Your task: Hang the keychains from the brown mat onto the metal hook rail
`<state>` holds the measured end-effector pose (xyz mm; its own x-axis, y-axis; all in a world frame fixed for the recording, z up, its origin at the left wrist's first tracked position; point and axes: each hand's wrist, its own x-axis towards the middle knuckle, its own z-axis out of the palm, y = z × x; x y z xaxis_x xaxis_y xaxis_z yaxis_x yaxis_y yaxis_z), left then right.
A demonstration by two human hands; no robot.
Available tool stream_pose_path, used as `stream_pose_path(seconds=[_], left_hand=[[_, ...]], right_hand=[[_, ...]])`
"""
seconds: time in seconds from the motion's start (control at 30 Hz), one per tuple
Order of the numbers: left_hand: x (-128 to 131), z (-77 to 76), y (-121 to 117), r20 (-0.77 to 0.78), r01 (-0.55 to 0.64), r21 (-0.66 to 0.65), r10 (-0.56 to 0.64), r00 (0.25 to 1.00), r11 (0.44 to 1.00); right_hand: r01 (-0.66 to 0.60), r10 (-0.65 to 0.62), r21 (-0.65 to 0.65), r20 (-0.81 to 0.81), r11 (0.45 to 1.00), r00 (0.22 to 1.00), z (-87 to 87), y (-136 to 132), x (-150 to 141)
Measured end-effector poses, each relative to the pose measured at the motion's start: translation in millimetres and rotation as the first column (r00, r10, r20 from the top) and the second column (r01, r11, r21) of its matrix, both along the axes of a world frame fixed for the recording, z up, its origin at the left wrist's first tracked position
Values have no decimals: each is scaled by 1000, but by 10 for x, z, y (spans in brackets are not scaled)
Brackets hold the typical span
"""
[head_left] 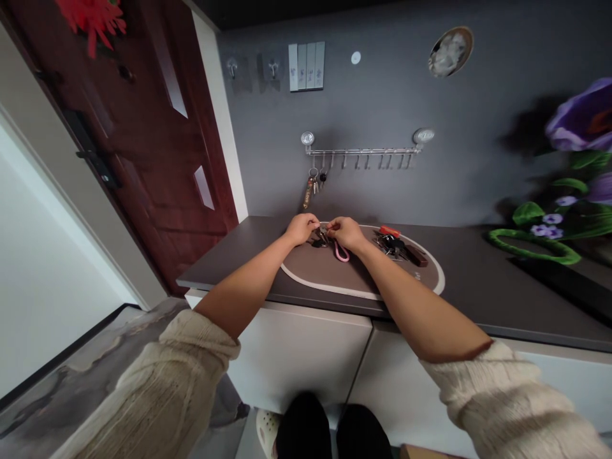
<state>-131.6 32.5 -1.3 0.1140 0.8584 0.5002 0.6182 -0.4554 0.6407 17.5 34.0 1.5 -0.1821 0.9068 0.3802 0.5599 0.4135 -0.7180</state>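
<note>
Above a brown oval mat (329, 274) with a pale rim, my two hands meet at a bunch of keys (323, 234). My left hand (302, 228) pinches the bunch from the left, its fingers closed. From the right, my right hand (347, 232) grips the same bunch with thumb and fingertips. A pink strap loop (341, 252) hangs below the right hand onto the mat. To the right lies a pile of keys (393, 245) with an orange piece (389, 231) and a dark brown fob (415, 255). The fingers hide part of the held bunch.
A clear hook rail (363, 152) on the grey wall carries hanging keys (314, 181) with a strap at its left end. A purple flower decoration (581, 127) stands at the right of the dark countertop (478, 293). A red-brown door (157, 127) is at the left.
</note>
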Motion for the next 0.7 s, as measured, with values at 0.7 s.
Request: stream_pose_path(seconds=[0.7], left_hand=[[26, 108, -72, 690, 300, -200, -83, 719, 933]], right_hand=[[-97, 107, 56, -224, 994, 969, 1, 22, -30]])
